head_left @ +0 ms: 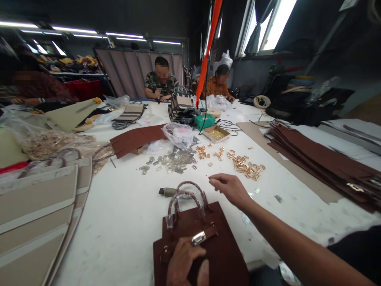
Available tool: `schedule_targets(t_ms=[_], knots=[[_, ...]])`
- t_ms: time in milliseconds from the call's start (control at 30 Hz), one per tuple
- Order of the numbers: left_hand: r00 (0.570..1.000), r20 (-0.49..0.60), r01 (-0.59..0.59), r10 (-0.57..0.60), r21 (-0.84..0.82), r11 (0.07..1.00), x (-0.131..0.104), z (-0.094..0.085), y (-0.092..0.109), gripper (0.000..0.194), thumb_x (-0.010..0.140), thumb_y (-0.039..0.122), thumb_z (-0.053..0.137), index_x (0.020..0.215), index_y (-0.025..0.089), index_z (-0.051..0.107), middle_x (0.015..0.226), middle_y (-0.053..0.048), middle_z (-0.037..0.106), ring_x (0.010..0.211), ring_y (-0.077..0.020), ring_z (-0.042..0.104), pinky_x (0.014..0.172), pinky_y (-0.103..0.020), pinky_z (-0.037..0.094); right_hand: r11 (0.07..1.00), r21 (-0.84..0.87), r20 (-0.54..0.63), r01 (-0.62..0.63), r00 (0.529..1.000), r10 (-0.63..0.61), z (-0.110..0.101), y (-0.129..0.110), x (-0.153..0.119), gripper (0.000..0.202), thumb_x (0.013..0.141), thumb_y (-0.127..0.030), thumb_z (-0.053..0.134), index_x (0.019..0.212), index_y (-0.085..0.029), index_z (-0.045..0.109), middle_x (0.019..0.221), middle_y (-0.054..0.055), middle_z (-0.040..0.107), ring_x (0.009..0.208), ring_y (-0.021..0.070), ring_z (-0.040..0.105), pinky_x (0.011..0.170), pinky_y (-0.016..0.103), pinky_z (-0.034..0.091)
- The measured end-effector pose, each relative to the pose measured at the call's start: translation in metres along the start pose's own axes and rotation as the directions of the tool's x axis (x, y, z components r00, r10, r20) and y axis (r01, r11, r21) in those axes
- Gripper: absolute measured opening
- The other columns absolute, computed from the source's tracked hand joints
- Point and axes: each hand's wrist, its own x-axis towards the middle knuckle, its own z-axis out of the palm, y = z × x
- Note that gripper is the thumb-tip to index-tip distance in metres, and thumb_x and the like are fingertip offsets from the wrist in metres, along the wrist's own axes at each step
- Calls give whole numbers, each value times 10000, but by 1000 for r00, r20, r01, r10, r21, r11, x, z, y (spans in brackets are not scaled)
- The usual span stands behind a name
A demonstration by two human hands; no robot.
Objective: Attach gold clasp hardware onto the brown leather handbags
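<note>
A dark brown handbag (pixel 220 254) lies on the white table directly before me, its two looped handles (pixel 190 184) pointing away. My left hand (pixel 184 260) is curled over the front of the bag, at the end of its strap, with the thumb apart from the index finger. A shiny metal clasp (pixel 199 238) on the strap touches these fingers. Above the table, right of the handles, my right hand (pixel 230 188) has thumb and fingertips pinched together; anything between them is too small to make out. Beside the handles lies a tool with a greenish-grey grip (pixel 169 192).
Beyond the bag lie gold-coloured metal fittings (pixel 245 166) and flat silver plates (pixel 178 159). A small open box (pixel 216 134) stands behind them. Beige panels (pixel 38 206) are at left, brown leather pieces (pixel 318 155) at right. Co-workers (pixel 162 81) sit across the table.
</note>
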Motion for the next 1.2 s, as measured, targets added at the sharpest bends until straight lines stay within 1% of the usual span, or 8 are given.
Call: schedule_targets(t_ms=[133, 233, 367, 600, 700, 833, 967, 1200], knots=[[978, 133, 170, -159, -79, 982, 1, -11, 12, 370, 937, 226, 613, 1305, 264, 601, 1102, -61, 719, 1010, -207, 678, 917, -353, 557, 916, 373, 168, -148, 982, 90, 18, -11, -110, 291, 841, -504, 771, 931, -229, 743, 834, 12, 745, 702, 189, 664, 645, 283, 520], [959, 223, 199, -174, -96, 975, 2, -10, 17, 314, 925, 284, 677, 1238, 262, 668, 1126, -50, 732, 1036, -217, 668, 954, -370, 523, 861, 445, 227, -244, 961, 156, 34, -8, -148, 322, 825, -508, 788, 831, -221, 642, 669, -33, 644, 563, 138, 564, 542, 246, 436], [956, 201, 236, -214, -89, 968, -1, -2, 15, 130, 943, 258, 677, 1058, 251, 737, 1034, -24, 754, 978, -194, 677, 932, -350, 511, 899, 373, 212, -228, 965, 157, 47, -2, -155, 396, 895, -569, 696, 757, -201, 647, 616, -13, 629, 576, 140, 560, 564, 248, 434], [911, 126, 410, -392, -192, 892, -6, -2, 11, 142, 907, 287, 726, 1038, 236, 745, 1030, -9, 771, 967, -181, 711, 925, -319, 541, 834, 515, 171, -201, 977, 129, 51, 3, -166, 366, 838, -519, 784, 997, -194, 731, 775, 25, 720, 702, 186, 662, 627, 280, 523], [893, 146, 447, -425, -206, 870, -4, -4, 12, 147, 863, 300, 774, 997, 242, 756, 997, 9, 781, 932, -174, 721, 898, -298, 550, 893, 422, 117, -156, 986, 117, 50, 4, -169, 277, 871, -480, 756, 872, -203, 758, 742, 15, 714, 672, 175, 643, 652, 289, 522], [887, 185, 460, -424, -251, 852, -3, -5, 10, 138, 814, 294, 823, 928, 239, 769, 923, 22, 780, 863, -161, 720, 839, -269, 557, 961, 275, 35, 16, 999, -27, 45, 3, -170, 166, 907, -388, 728, 859, -238, 780, 877, 15, 760, 825, 208, 692, 782, 313, 537], [875, 234, 478, -425, -268, 837, -4, -5, 7, 156, 769, 284, 860, 885, 230, 770, 859, 25, 776, 792, -156, 712, 786, -260, 549, 971, 195, 5, 140, 990, -143, 42, 5, -172, 82, 919, -306, 721, 894, -251, 776, 891, 5, 765, 831, 200, 707, 782, 304, 542], [864, 280, 486, -418, -248, 838, -2, -5, 8, 182, 752, 293, 883, 875, 229, 766, 871, 31, 781, 796, -150, 709, 794, -255, 524, 974, 88, 34, 207, 977, -210, 38, 13, -175, 37, 922, -246, 722, 929, -259, 756, 931, 1, 762, 850, 197, 708, 784, 308, 535]])
